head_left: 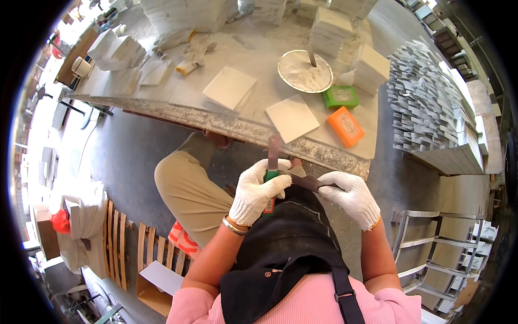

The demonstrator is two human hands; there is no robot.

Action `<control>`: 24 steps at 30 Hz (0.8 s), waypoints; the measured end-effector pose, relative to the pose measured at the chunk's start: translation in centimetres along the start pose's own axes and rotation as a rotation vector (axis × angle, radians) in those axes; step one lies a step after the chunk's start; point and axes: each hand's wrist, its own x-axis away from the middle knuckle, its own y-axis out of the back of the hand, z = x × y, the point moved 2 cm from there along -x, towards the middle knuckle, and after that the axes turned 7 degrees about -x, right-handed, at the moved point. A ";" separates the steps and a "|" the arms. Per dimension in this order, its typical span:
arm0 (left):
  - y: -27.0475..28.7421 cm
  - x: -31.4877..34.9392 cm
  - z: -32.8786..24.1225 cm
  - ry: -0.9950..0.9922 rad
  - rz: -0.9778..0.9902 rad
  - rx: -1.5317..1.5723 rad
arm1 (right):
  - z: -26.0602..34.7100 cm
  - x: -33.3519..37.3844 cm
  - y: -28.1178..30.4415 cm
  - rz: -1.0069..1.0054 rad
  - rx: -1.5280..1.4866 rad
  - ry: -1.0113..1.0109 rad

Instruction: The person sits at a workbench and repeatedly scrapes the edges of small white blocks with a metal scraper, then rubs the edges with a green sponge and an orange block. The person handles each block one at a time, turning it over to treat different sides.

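My left hand point(251, 193), in a white knit glove, is closed round the green handle of a putty knife point(273, 148), its brownish blade pointing up toward the table edge. My right hand point(353, 198), gloved too, pinches one end of a dark flat strip point(308, 183). The strip's other end reaches to the fingers of my left hand; whether it touches the knife I cannot tell. Both hands are above my lap, in front of a black apron. Just beyond them a square white tile point(293, 118) lies near the table's edge.
On the stone-topped table point(178, 108) are another white tile point(230, 88), a bowl of white paste point(302, 75) with a tool standing in it, green point(341, 97) and orange point(345, 127) boxes, and gloves point(191, 54). Stacked strips point(421, 102) and a metal rack point(437, 240) stand right.
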 end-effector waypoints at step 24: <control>0.9 0.5 0.2 -0.010 0.106 -0.050 | 2.5 -0.2 2.3 -0.116 0.006 0.086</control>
